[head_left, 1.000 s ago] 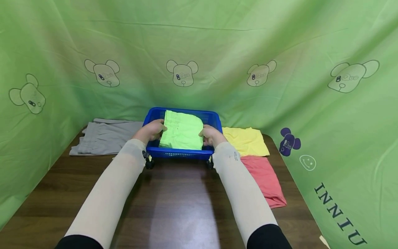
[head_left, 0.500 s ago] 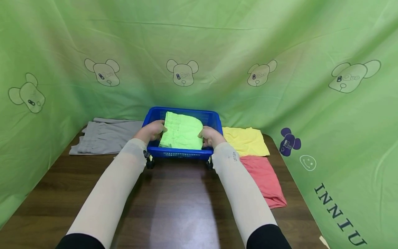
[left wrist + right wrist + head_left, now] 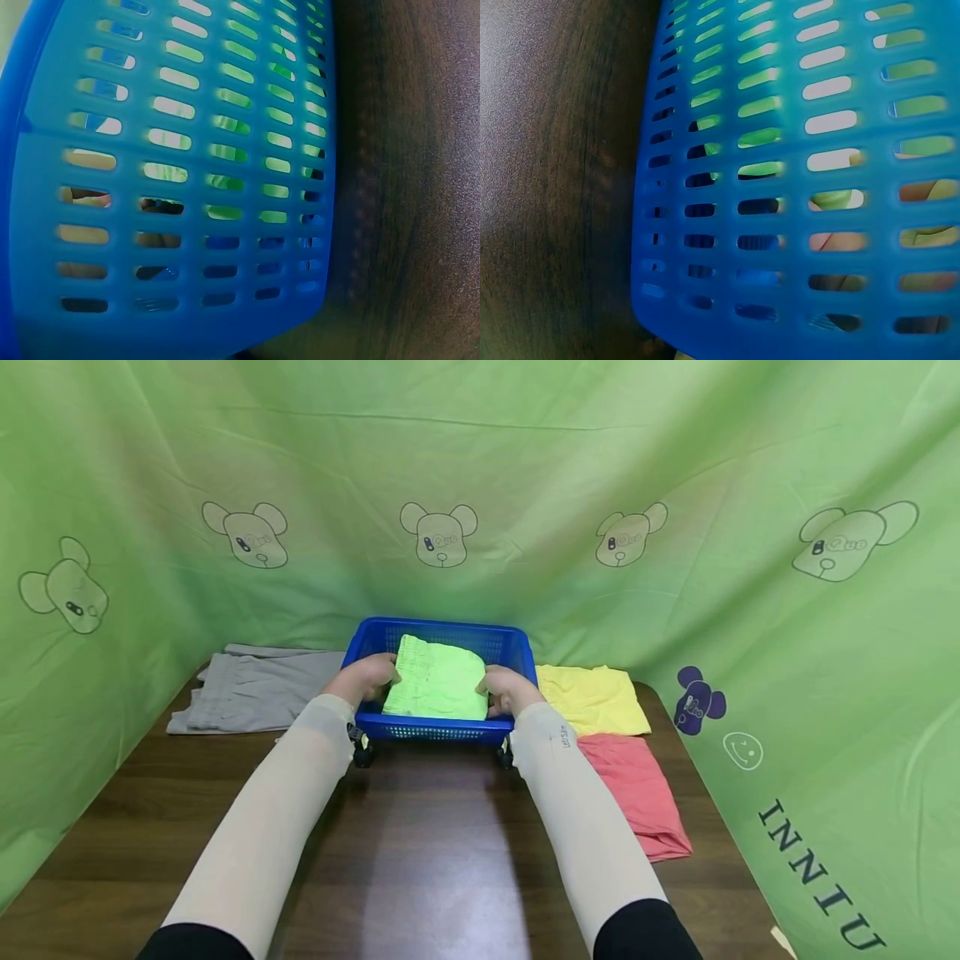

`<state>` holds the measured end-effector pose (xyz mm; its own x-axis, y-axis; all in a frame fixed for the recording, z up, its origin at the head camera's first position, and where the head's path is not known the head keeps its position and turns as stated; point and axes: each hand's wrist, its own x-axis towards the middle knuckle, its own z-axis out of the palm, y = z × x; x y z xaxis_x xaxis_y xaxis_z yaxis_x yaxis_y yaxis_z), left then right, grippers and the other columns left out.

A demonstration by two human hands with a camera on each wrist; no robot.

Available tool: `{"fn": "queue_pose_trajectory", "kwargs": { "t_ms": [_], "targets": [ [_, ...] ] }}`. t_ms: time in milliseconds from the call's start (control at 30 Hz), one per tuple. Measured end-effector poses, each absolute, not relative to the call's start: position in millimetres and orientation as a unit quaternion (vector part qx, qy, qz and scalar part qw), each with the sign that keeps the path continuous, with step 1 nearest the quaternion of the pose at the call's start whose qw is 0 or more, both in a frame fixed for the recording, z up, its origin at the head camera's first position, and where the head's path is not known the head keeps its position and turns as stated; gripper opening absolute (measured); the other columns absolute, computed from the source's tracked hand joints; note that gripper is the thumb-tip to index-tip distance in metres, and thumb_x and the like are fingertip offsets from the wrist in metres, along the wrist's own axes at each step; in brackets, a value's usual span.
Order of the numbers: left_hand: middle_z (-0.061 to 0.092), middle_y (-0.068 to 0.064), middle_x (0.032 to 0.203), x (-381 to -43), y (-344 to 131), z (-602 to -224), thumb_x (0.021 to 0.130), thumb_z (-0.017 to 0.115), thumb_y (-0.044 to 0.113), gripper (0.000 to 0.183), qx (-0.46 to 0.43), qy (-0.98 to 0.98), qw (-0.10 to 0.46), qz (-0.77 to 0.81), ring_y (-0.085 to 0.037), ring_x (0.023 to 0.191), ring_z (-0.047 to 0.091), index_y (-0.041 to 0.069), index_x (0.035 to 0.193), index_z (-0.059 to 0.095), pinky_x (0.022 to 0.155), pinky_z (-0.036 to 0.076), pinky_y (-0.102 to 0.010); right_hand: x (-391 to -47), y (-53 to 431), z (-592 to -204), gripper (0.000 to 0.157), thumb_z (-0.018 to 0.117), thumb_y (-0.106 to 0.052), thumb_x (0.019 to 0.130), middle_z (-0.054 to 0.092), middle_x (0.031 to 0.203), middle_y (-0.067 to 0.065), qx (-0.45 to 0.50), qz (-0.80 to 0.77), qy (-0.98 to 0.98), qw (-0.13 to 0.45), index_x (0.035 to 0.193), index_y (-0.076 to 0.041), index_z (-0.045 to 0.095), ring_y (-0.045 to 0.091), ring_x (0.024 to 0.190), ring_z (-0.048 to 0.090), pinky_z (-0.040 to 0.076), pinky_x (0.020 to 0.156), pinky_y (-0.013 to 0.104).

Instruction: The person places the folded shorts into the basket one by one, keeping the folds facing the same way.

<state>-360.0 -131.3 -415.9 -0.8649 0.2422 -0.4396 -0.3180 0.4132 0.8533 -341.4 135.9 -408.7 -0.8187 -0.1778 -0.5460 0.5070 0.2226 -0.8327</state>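
Observation:
A folded neon-green pair of shorts [image 3: 437, 681] with a gathered waistband lies tilted inside the blue plastic basket [image 3: 431, 728]. At its left, waistband side, my left hand [image 3: 373, 675] pinches the cloth, thumb on top. My right hand [image 3: 510, 687] pinches the opposite edge the same way. Fingers under the cloth are mostly hidden. The left wrist view is filled by the basket's slotted wall [image 3: 172, 330], with the shorts [image 3: 225, 213] showing through. Slots in the basket wall [image 3: 780, 330] in the right wrist view show green cloth and parts of a hand.
Folded grey shorts [image 3: 262, 691] lie left of the basket on the brown wooden table [image 3: 442, 860]. To the right are a folded yellow cloth [image 3: 596, 700] and, nearer, a folded red one [image 3: 637, 793]. A green printed curtain [image 3: 525, 460] encloses the back and sides.
The far edge of the green shorts has sunk lower into the basket, and the cloth has shifted slightly toward me. Both hands keep their hold; the other clothes have not moved.

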Motion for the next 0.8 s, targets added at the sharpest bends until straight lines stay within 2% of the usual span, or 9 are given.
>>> {"fn": "queue_pose_trajectory", "kwargs": {
  "t_ms": [67, 167, 200, 300, 567, 600, 667, 733, 800],
  "targets": [
    [0.016, -0.018, 0.169, -360.8, -131.8, -415.5, 0.107, 0.040, 0.003, 0.070, -0.024, 0.816, 0.258, 0.517, -0.021, 0.082, 0.046, 0.013, 0.166, 0.003, 0.062, 0.040, -0.030, -341.7, 136.2, -409.2, 0.078, 0.043, 0.004, 0.104, 0.007, 0.172, 0.011, 0.111, -0.610, 0.732, 0.283, 0.166, -0.022, 0.003, 0.042, 0.139, 0.046, 0.044, 0.110, 0.056],
    [0.024, -0.018, 0.166, -361.9, -132.0, -415.2, 0.106, 0.042, 0.005, 0.070, -0.032, 0.833, 0.258, 0.488, -0.015, 0.060, 0.021, 0.015, 0.166, 0.007, 0.055, 0.025, -0.031, -342.6, 136.9, -409.5, 0.078, 0.043, 0.004, 0.104, 0.003, 0.173, 0.009, 0.111, -0.605, 0.733, 0.290, 0.166, -0.022, 0.003, 0.043, 0.147, 0.035, 0.040, 0.113, 0.058],
    [0.028, -0.018, 0.164, -362.3, -131.8, -415.1, 0.106, 0.042, 0.005, 0.070, -0.034, 0.835, 0.259, 0.484, -0.015, 0.058, 0.015, 0.016, 0.166, 0.008, 0.054, 0.024, -0.031, -342.8, 137.3, -409.4, 0.078, 0.043, 0.004, 0.104, 0.001, 0.173, 0.009, 0.111, -0.602, 0.735, 0.291, 0.166, -0.022, 0.003, 0.044, 0.149, 0.031, 0.039, 0.113, 0.058],
    [0.031, -0.018, 0.161, -362.6, -132.0, -414.4, 0.106, 0.042, 0.003, 0.070, -0.037, 0.836, 0.258, 0.483, -0.012, 0.056, 0.019, 0.015, 0.166, 0.008, 0.054, 0.027, -0.029, -343.4, 137.7, -408.5, 0.078, 0.043, 0.004, 0.104, -0.001, 0.173, 0.008, 0.113, -0.603, 0.733, 0.293, 0.166, -0.022, 0.003, 0.044, 0.152, 0.023, 0.037, 0.115, 0.060],
    [0.039, -0.020, 0.153, -364.0, -133.9, -414.9, 0.103, 0.045, 0.004, 0.073, -0.017, 0.855, 0.258, 0.449, -0.013, 0.057, 0.017, 0.010, 0.165, 0.006, 0.054, 0.024, -0.030, -342.9, 136.3, -407.6, 0.078, 0.042, 0.006, 0.104, -0.004, 0.173, 0.007, 0.118, -0.602, 0.732, 0.296, 0.166, -0.021, 0.004, 0.043, 0.153, 0.019, 0.035, 0.115, 0.060],
    [0.039, -0.021, 0.154, -363.9, -133.9, -414.7, 0.103, 0.046, 0.005, 0.073, -0.015, 0.857, 0.258, 0.445, -0.014, 0.058, 0.018, 0.009, 0.165, 0.007, 0.055, 0.026, -0.030, -342.6, 136.1, -407.7, 0.078, 0.043, 0.006, 0.104, -0.004, 0.173, 0.006, 0.118, -0.599, 0.735, 0.295, 0.166, -0.020, 0.004, 0.043, 0.154, 0.016, 0.036, 0.115, 0.060],
    [0.035, -0.022, 0.159, -362.7, -134.0, -413.9, 0.104, 0.048, 0.006, 0.074, -0.012, 0.858, 0.261, 0.442, -0.017, 0.066, 0.036, 0.008, 0.165, 0.006, 0.059, 0.033, -0.031, -342.0, 135.9, -407.9, 0.078, 0.043, 0.007, 0.104, -0.005, 0.173, 0.005, 0.117, -0.593, 0.741, 0.294, 0.166, -0.018, 0.004, 0.041, 0.155, 0.012, 0.036, 0.115, 0.059],
    [0.027, -0.022, 0.164, -361.1, -133.9, -413.0, 0.104, 0.050, 0.008, 0.075, -0.011, 0.857, 0.263, 0.444, -0.026, 0.089, 0.054, 0.007, 0.165, 0.006, 0.070, 0.042, -0.034, -341.8, 136.1, -408.4, 0.078, 0.043, 0.007, 0.104, -0.006, 0.173, 0.005, 0.115, -0.588, 0.745, 0.293, 0.166, -0.017, 0.003, 0.041, 0.155, 0.011, 0.038, 0.114, 0.059],
    [0.020, -0.020, 0.168, -359.2, -133.8, -412.3, 0.103, 0.051, 0.008, 0.076, -0.009, 0.852, 0.265, 0.451, -0.035, 0.124, 0.051, 0.005, 0.164, 0.005, 0.085, 0.046, -0.038, -341.8, 136.4, -408.8, 0.078, 0.043, 0.007, 0.103, -0.006, 0.173, 0.004, 0.113, -0.582, 0.750, 0.293, 0.166, -0.016, 0.003, 0.041, 0.155, 0.011, 0.039, 0.113, 0.058]
  ]
}}
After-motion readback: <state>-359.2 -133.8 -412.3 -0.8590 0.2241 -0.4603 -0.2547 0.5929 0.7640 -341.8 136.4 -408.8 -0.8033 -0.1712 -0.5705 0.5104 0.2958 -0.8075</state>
